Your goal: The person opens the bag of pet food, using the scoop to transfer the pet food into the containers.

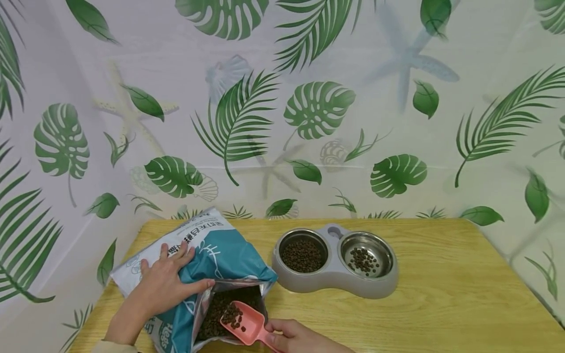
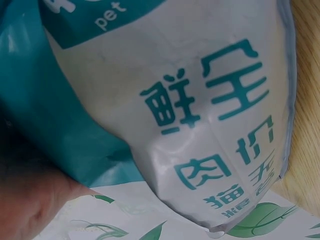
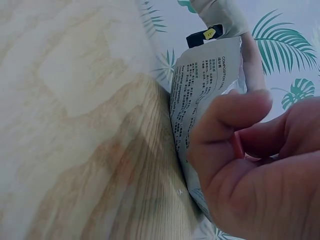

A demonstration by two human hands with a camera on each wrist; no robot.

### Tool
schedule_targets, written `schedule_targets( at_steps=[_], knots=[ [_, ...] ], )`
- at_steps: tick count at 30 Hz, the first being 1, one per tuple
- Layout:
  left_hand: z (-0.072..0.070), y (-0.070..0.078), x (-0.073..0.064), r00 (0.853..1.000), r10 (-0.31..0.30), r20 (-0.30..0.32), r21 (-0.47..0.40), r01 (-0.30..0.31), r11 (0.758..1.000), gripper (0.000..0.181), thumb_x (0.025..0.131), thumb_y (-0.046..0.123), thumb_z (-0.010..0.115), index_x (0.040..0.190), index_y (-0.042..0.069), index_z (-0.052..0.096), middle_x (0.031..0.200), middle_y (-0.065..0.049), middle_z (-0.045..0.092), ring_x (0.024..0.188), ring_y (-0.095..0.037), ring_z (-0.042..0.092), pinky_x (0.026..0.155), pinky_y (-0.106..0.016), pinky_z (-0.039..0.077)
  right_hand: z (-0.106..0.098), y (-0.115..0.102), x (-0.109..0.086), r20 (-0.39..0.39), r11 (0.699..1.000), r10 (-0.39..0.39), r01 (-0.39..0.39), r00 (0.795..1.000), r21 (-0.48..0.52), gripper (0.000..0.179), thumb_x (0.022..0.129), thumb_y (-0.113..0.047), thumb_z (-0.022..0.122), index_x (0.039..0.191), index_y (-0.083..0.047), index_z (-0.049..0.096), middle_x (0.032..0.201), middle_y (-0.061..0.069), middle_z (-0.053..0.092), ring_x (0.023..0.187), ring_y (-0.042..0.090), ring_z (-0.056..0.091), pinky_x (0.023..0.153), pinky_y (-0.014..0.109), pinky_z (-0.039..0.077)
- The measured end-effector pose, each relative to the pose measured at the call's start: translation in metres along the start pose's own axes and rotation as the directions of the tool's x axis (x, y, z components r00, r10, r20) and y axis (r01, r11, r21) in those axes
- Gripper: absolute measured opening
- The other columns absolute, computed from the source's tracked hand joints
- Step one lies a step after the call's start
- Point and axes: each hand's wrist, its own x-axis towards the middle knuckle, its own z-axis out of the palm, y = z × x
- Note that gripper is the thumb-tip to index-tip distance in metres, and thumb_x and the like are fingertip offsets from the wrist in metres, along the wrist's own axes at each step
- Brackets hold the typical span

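Observation:
A teal and white pet food bag point(image 1: 229, 250) lies on the table at the left, its mouth gaping toward the front with brown kibble point(image 1: 212, 314) inside. My left hand point(image 1: 162, 279) rests spread on top of the bag, thumb by the edge of the opening. In the left wrist view, part of that hand point(image 2: 35, 207) shows against the printed bag. My right hand point(image 1: 304, 337) grips the handle of a pink scoop point(image 1: 253, 327), whose bowl sits at the bag's mouth with some kibble in it. In the right wrist view, curled fingers point(image 3: 215, 135) mostly hide the handle.
Right of the bag stands a grey double feeder point(image 1: 304, 284) with two metal bowls. Its left bowl holds a thick layer of kibble point(image 1: 304, 256), its right bowl a small scatter of kibble point(image 1: 364, 261). A leaf-print backdrop point(image 1: 318, 147) rises behind the wooden table point(image 1: 463, 294).

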Motion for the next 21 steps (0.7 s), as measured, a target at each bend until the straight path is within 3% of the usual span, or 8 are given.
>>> schedule_targets(
  at_steps=[6, 9, 13, 21],
  knots=[
    [0.000, 0.000, 0.000, 1.000, -0.002, 0.000, 0.002, 0.002, 1.000, 0.107, 0.080, 0.084, 0.060, 0.153, 0.007, 0.049, 0.160, -0.023, 0.040, 0.145, -0.067, 0.022, 0.097, -0.093, 0.019, 0.033, -0.060, -0.036, -0.037, 0.999, -0.041, 0.040, 0.998, -0.028, 0.040, 0.110, -0.027, 0.045, 0.127, 0.010, 0.053, 0.081, -0.007, 0.051, 0.063, 0.004, 0.043, 0.062, 0.018, 0.039],
    [-0.001, -0.001, 0.000, 1.000, -0.004, 0.002, 0.003, 0.004, 1.000, 0.107, 0.079, 0.084, 0.060, 0.153, 0.007, 0.049, 0.160, -0.023, 0.040, 0.144, -0.067, 0.022, 0.096, -0.093, 0.019, 0.041, -0.081, -0.052, -0.026, 0.993, -0.108, 0.109, 0.994, 0.050, 0.041, 0.111, -0.022, 0.042, 0.127, 0.016, 0.046, 0.078, -0.006, 0.049, 0.062, 0.005, 0.040, 0.061, 0.019, 0.036],
    [0.000, -0.001, 0.001, 1.000, -0.006, 0.003, 0.006, 0.006, 1.000, 0.107, 0.080, 0.084, 0.060, 0.153, 0.008, 0.049, 0.160, -0.023, 0.040, 0.144, -0.067, 0.023, 0.097, -0.093, 0.019, 0.041, -0.094, -0.067, -0.037, 0.983, -0.152, 0.155, 0.988, 0.100, 0.036, 0.111, -0.025, 0.042, 0.124, 0.008, 0.049, 0.078, -0.005, 0.053, 0.059, 0.005, 0.039, 0.056, 0.019, 0.036],
    [0.003, -0.002, 0.001, 1.000, 0.004, -0.007, -0.002, -0.004, 1.000, 0.107, 0.080, 0.084, 0.059, 0.154, 0.008, 0.048, 0.161, -0.022, 0.040, 0.145, -0.066, 0.024, 0.096, -0.093, 0.019, 0.021, -0.100, -0.092, -0.177, 0.988, -0.139, 0.148, 0.974, 0.038, 0.037, 0.111, -0.032, 0.044, 0.125, 0.001, 0.052, 0.076, -0.003, 0.055, 0.053, 0.005, 0.040, 0.046, 0.020, 0.035]
  ],
)
